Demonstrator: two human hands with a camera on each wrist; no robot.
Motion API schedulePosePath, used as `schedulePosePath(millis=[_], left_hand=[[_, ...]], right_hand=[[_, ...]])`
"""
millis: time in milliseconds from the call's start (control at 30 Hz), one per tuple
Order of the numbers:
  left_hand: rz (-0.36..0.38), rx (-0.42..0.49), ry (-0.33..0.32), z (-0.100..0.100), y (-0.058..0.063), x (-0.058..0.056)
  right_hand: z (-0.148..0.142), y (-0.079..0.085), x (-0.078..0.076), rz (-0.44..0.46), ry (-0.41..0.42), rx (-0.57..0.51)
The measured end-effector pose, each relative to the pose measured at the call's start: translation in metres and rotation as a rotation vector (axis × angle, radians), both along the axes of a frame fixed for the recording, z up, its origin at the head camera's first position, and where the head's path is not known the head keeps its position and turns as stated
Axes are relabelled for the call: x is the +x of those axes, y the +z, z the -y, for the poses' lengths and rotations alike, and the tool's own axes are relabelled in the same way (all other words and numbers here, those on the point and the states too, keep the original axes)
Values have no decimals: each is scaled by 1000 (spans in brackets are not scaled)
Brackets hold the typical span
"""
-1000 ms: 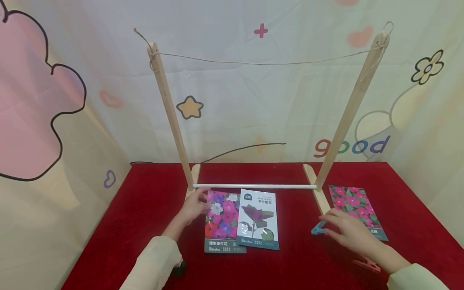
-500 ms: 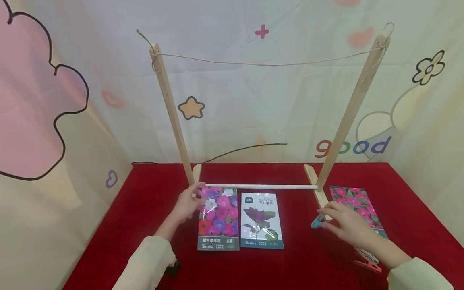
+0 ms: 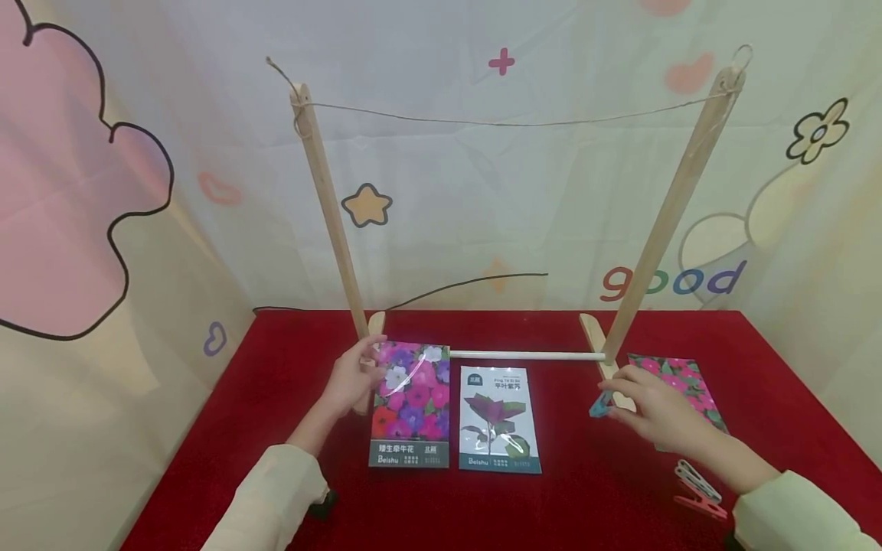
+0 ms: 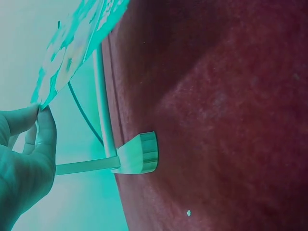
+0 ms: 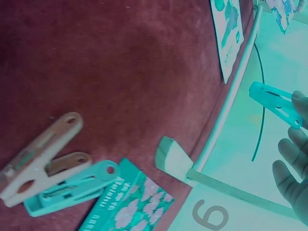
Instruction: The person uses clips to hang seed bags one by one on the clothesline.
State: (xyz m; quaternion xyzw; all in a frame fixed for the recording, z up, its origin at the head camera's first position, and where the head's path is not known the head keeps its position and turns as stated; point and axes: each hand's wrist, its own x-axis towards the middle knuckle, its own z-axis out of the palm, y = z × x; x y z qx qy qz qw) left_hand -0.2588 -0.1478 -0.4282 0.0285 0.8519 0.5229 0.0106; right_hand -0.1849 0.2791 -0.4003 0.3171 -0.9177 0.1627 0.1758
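My left hand (image 3: 350,376) pinches the upper left corner of a seed packet (image 3: 410,394) printed with mixed pink, purple, red and white flowers. In the left wrist view the packet (image 4: 72,53) hangs raised above the red cloth, its corner between thumb and fingers. A blue clothespin (image 3: 601,404) is pinched between thumb and fingers of my right hand (image 3: 651,409), near the right foot of the wooden frame. The right wrist view shows that clothespin (image 5: 274,103) held up, the other fingers apart. A white packet with a purple-leaved plant (image 3: 498,421) lies flat between the hands.
Behind the packets stands a wooden frame (image 3: 678,207) with twine (image 3: 510,124) strung across its top and a white rod (image 3: 527,355) low down. A pink-flowered packet (image 3: 689,383) lies partly behind my right forearm. Red (image 3: 701,505) and whitish clothespins (image 3: 697,479) lie below it.
My left hand has drawn the mixed-flower packet left, out from under the white packet, and raised it so it covers part of the rod. My right hand has risen slightly with the blue clothespin.
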Motion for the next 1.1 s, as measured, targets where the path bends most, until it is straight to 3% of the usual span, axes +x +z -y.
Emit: schedulePosePath(millis=[200,733,1100], left_hand=[[-5,9,0,2,9,0],[-41,34,-14,1,37,2],[-101,39,-22,1,51,0]], right_hand=[[6,15,-3,42,-37,20],[23,50,-16,-86,-9,63],[31,69,-24,-110,7,74]])
